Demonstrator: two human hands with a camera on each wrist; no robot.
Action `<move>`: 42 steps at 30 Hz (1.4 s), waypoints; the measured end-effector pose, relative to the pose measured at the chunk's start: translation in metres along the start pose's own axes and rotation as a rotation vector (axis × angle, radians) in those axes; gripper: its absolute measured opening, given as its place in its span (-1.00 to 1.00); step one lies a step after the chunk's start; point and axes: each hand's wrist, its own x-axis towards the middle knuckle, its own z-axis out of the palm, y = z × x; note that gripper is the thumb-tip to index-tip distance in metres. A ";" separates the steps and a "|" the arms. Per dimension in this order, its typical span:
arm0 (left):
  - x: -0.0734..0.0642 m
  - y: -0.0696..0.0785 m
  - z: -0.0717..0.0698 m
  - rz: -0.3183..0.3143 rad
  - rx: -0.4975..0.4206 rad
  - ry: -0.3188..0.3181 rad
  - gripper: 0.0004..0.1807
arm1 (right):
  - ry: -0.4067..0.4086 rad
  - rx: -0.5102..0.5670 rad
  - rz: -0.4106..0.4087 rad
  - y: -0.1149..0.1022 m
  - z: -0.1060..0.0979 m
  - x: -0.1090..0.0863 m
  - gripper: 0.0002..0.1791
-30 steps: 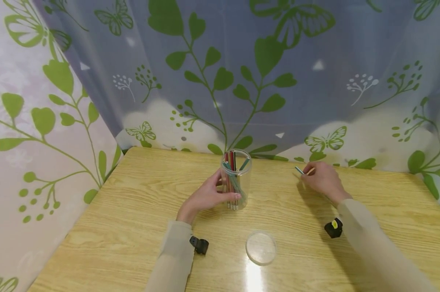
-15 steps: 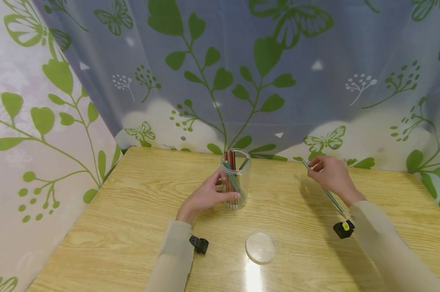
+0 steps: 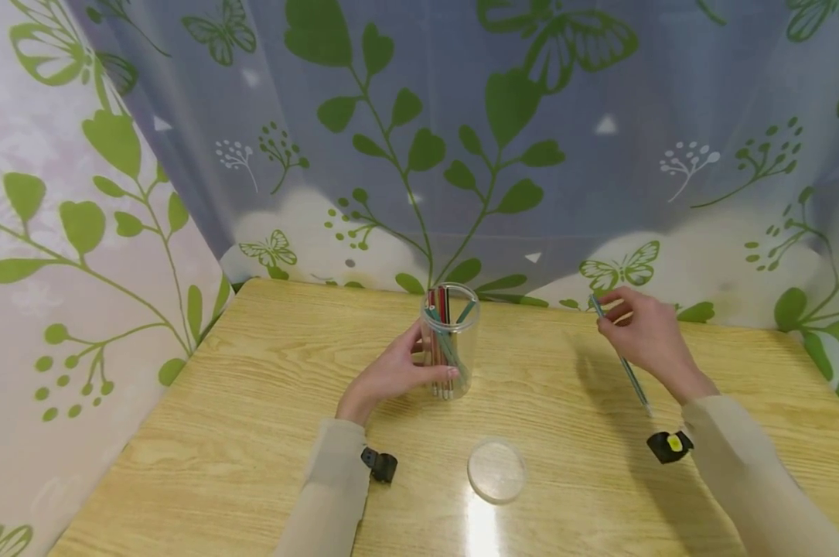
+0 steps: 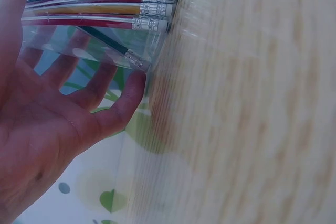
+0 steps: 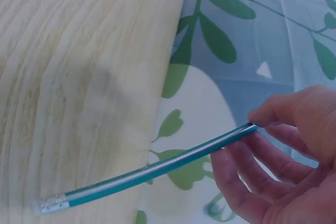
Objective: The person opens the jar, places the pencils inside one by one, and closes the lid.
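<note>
A clear plastic jar (image 3: pixel 469 363) stands upright toward the back of the table with several pencils (image 4: pixel 115 10) inside, their eraser ends at the bottom. My left hand (image 3: pixel 396 374) holds the jar from its left side, thumb in front and fingers behind. Off to the right, my right hand (image 3: pixel 643 328) pinches a green pencil with a silver stripe (image 5: pixel 163 167) near its upper end, between thumb and fingers. That pencil hangs at a slant above the table, its white eraser end pointing down toward me.
A round clear lid (image 3: pixel 497 471) lies flat on the wood-grain table (image 3: pixel 238 449), in front of the jar. Behind the table's back edge hangs a leaf-and-butterfly patterned curtain (image 3: pixel 252 186). A black wrist camera (image 3: pixel 670 446) sits on the right sleeve.
My right hand has drawn back to the right with the green pencil, bringing more of its length into view. The left hand and jar have stayed put.
</note>
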 end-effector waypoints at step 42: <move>0.002 -0.001 0.001 0.031 0.006 -0.016 -0.01 | 0.587 0.338 -0.366 -0.100 -0.045 -0.030 -0.47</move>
